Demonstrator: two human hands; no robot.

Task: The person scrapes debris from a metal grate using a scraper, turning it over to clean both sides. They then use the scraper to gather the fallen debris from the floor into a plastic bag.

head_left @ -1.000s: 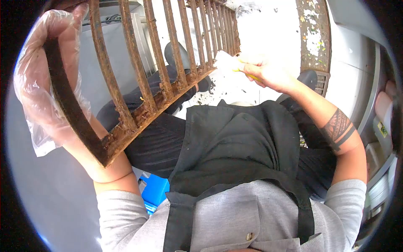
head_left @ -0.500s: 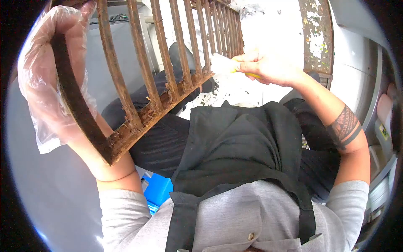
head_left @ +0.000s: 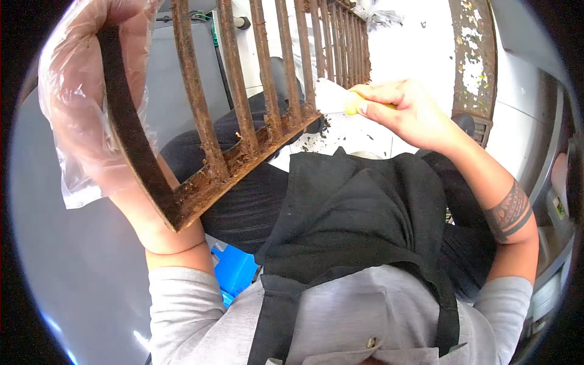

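A long, rusty metal grate [head_left: 201, 109] with parallel bars is held tilted in front of me. My left hand [head_left: 79, 91], in a clear plastic glove, is wrapped round its near end at upper left; the fingertips are partly cut off by the frame. My right hand [head_left: 417, 112], bare, grips a scraper [head_left: 330, 97] by its yellow handle. The pale, wide blade of the scraper is at the grate's right-hand rail, next to the bars. Brown crust clings to the bars and along the rail.
Dark flakes [head_left: 325, 131] lie on the white tiled floor [head_left: 404, 55]. A floor channel [head_left: 471, 67] with white and brown debris runs at upper right. A blue plastic object [head_left: 234, 271] sits by my left elbow. Crumpled clear plastic [head_left: 384, 18] lies at the top.
The grate and both hands appear slightly further right in view, as does my body. The scraper's blade now shows more fully beside the rail. Both grips stay the same.
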